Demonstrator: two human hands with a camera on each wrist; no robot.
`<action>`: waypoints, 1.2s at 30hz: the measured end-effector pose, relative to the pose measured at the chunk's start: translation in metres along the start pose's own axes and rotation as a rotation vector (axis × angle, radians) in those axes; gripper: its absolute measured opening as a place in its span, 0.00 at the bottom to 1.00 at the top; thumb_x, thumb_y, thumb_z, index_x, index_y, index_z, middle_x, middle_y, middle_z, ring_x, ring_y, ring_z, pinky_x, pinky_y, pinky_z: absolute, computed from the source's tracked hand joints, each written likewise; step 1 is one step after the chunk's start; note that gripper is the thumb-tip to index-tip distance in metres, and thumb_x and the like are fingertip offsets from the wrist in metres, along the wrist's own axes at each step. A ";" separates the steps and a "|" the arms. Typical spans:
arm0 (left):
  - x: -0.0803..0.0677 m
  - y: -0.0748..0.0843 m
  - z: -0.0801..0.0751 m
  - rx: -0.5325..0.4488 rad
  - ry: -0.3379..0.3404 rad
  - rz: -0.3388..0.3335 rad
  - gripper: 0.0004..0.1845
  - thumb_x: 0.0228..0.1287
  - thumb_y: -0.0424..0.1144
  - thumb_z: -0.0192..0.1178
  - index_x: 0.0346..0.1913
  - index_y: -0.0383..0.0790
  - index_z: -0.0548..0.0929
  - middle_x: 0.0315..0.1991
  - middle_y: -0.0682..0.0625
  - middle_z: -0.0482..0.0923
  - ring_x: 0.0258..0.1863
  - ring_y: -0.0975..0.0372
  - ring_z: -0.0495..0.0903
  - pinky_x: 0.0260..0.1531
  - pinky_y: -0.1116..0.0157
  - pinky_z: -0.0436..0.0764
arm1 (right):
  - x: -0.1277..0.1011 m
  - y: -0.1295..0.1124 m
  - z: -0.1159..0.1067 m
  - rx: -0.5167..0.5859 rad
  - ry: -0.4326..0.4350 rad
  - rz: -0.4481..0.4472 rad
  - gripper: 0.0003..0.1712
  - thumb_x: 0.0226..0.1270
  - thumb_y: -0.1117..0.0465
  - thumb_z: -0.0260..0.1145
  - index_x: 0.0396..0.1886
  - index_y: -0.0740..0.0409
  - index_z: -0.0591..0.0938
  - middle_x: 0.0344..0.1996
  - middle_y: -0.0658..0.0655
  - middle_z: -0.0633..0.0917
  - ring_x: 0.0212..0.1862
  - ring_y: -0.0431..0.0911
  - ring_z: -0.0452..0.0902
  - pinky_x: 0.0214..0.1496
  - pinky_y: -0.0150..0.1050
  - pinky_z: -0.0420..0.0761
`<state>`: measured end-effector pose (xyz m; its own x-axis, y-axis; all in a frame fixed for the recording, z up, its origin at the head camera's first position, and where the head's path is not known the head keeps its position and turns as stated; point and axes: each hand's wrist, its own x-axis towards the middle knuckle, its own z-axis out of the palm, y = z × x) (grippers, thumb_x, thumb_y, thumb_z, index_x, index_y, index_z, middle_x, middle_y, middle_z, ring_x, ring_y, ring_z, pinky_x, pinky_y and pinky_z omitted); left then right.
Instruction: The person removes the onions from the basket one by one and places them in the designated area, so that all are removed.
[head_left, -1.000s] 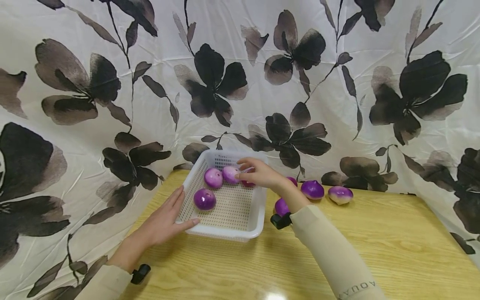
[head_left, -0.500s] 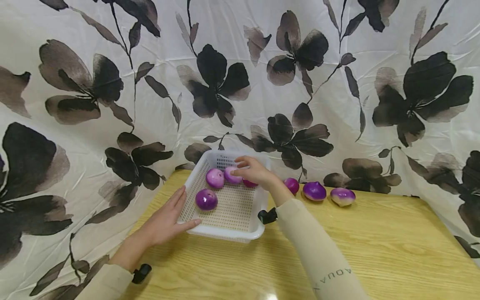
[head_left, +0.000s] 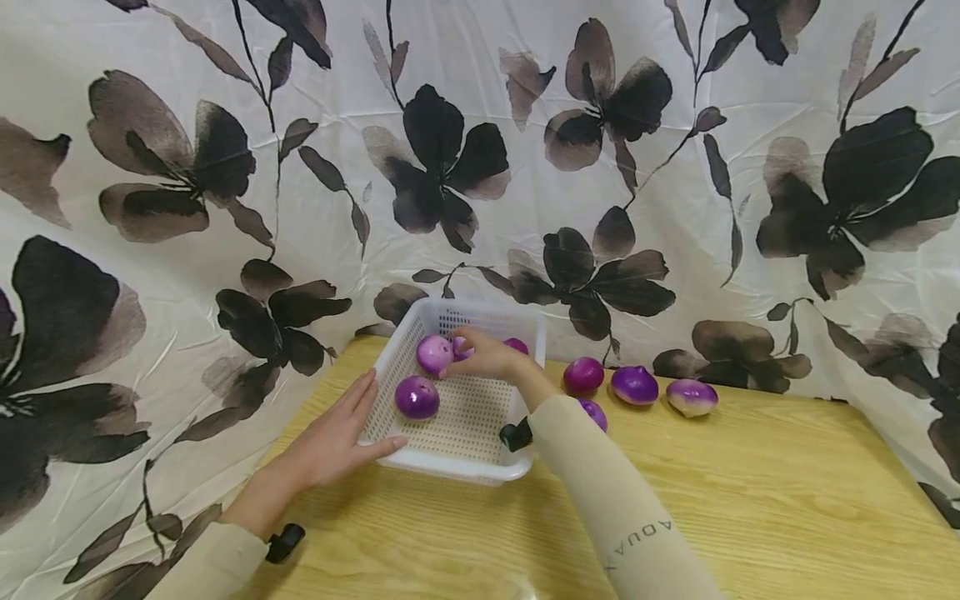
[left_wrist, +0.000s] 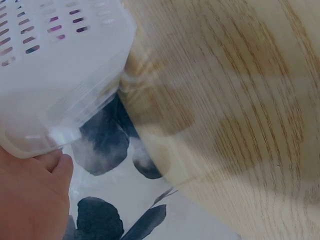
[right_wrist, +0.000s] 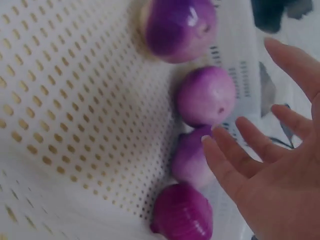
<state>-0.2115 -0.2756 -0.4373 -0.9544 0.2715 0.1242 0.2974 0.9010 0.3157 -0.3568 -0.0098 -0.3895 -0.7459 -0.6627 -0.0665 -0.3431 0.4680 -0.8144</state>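
A white perforated basket (head_left: 457, 421) is seen on the wooden tabletop (head_left: 750, 500), set at its far left corner close against the flower-printed cloth (head_left: 675, 167) that is hung behind and along both sides. The basket's near left edge is touched by the left hand (head_left: 330, 442); its fingers are laid straight along the rim with the thumb against the front wall, so this grip is flat and nothing is clasped. The right hand (head_left: 483, 357) is held inside the basket over the far row of purple onions; from the right wrist view its fingers (right_wrist: 225, 165) are seen spread and relaxed, the fingertips resting just at a pale onion (right_wrist: 192, 160), and nothing is held in this grip. Four onions are counted in the basket: a dark one nearer the front (head_left: 417, 397), a paler one at the back (head_left: 435, 353), the one partly hidden under the right hand, and a reddish one at the back right (head_left: 516, 345). Outside the basket, four more onions lie on the tabletop to its right: three in a row near the cloth (head_left: 634, 385) and one (head_left: 594, 413) partly hidden behind the right sleeve (head_left: 615, 500).
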 end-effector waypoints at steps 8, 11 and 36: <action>0.000 0.003 0.002 -0.017 0.002 0.005 0.62 0.64 0.76 0.53 0.80 0.27 0.48 0.83 0.39 0.36 0.81 0.42 0.44 0.76 0.42 0.55 | 0.009 -0.001 0.024 -0.168 -0.133 0.023 0.51 0.63 0.57 0.76 0.81 0.57 0.60 0.74 0.65 0.69 0.76 0.58 0.63 0.76 0.51 0.66; -0.001 0.004 0.003 -0.013 0.001 0.002 0.62 0.64 0.76 0.53 0.80 0.27 0.48 0.84 0.39 0.37 0.81 0.42 0.44 0.76 0.43 0.55 | 0.012 -0.002 0.034 -0.212 -0.170 0.008 0.50 0.62 0.55 0.77 0.79 0.58 0.62 0.74 0.63 0.70 0.76 0.55 0.64 0.77 0.49 0.65; -0.001 0.005 -0.002 -0.003 -0.007 -0.015 0.62 0.64 0.77 0.52 0.80 0.28 0.49 0.84 0.40 0.36 0.81 0.44 0.43 0.76 0.43 0.56 | 0.019 -0.003 0.053 -0.364 -0.214 0.015 0.43 0.61 0.46 0.77 0.72 0.55 0.69 0.61 0.57 0.80 0.64 0.49 0.75 0.69 0.43 0.75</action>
<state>-0.2092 -0.2718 -0.4337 -0.9588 0.2609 0.1125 0.2835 0.9039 0.3202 -0.3397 -0.0541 -0.4188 -0.6300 -0.7429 -0.2265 -0.5411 0.6290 -0.5581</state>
